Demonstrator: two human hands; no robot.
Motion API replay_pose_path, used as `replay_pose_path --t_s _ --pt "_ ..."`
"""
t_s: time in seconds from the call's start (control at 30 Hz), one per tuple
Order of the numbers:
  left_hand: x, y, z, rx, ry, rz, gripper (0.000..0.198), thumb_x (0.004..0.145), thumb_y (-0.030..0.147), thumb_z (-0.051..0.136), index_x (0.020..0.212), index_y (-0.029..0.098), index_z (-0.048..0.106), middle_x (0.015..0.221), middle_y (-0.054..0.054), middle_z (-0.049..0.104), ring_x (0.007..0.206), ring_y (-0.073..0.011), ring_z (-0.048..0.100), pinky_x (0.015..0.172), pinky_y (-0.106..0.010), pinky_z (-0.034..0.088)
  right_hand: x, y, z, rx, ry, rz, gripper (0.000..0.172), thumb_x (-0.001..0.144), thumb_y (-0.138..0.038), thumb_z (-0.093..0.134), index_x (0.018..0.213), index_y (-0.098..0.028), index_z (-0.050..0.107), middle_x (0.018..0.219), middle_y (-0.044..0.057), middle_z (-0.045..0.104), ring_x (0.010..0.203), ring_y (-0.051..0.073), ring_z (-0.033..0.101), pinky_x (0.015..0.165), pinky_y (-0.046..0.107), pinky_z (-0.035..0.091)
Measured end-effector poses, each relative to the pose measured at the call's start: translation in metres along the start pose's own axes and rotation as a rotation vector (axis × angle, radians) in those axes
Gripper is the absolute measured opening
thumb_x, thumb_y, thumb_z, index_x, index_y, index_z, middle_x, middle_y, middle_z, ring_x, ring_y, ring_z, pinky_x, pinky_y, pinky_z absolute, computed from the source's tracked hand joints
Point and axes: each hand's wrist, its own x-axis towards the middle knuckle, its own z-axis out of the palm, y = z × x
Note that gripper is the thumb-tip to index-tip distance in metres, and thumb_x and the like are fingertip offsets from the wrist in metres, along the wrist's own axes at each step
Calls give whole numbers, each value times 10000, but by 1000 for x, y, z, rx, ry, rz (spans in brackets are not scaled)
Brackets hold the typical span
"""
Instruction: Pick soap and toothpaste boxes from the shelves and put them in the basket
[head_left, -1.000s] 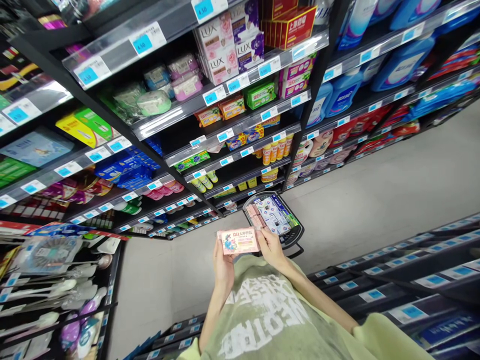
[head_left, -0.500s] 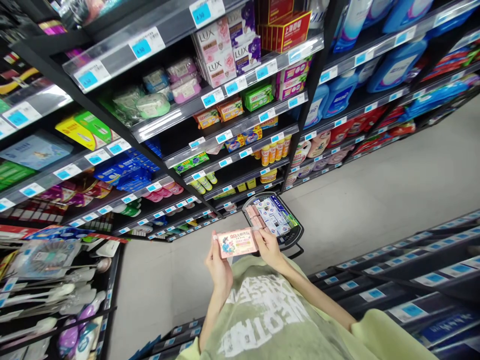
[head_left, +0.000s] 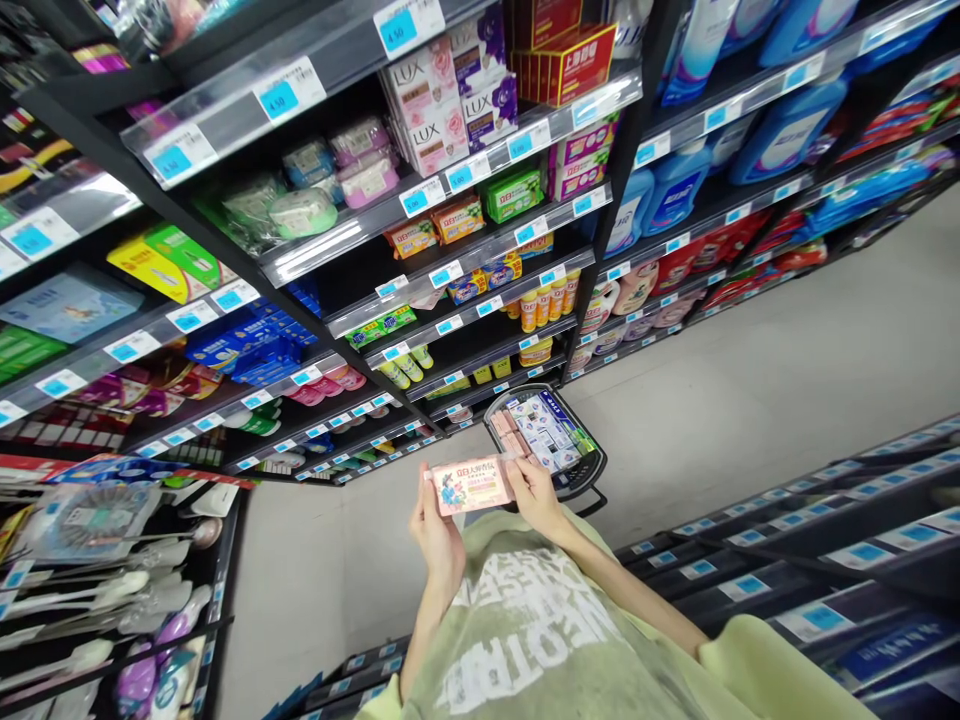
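Observation:
Between my two hands, in front of my body, is a pink soap package [head_left: 472, 486] with a printed label and a small figure on it. My left hand [head_left: 437, 530] is closed on its left end, the thumb along the edge. Pinching the right end is my right hand [head_left: 534, 497]. Just beyond the right hand, on the floor, stands a black shopping basket [head_left: 581, 487]. Inside it lie several pink packages [head_left: 510, 435] and a stack of white and blue packs [head_left: 544, 432].
A tall shelf [head_left: 450, 270] of soaps runs ahead, with LUX boxes [head_left: 431, 105] and blue bottles [head_left: 671, 185] farther right. Hanging utensils [head_left: 127, 580] fill a rack at the lower left. Another shelf [head_left: 825, 560] with price tags stands at the lower right. Grey floor [head_left: 750, 350] lies between.
The view has shifted very slightly. Both hands keep hold of the soap package, which is almost in the same place and tilted a little differently.

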Motion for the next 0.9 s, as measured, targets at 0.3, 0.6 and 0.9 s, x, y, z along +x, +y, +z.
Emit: replay_pose_path --t_s 0.3,0.6,0.9 --pt "-2 1 -2 14 -27 -23 448 767 437 817 1138 188 773 1299 -126 700 1116 -230 675 778 -238 551 0 1 -3 -5 36 49 506 1011 -527 391 624 -208 459 572 -36 388 560 124 365 537 276 290" --pt "-7 3 -1 25 -107 -52 458 722 474 841 1064 172 800 1218 -135 738 1074 -248 695 774 -267 555 2 2 -5 8 68 103 542 999 -583 400 730 -175 636 578 -2 501 582 151 439 563 278 366" --pt "-7 5 0 8 -136 -74 448 705 456 854 1028 149 804 1112 -137 775 924 -220 732 730 -266 551 4 0 -7 15 84 122 545 977 -607 432 700 -180 625 583 2 522 575 150 433 551 278 361"
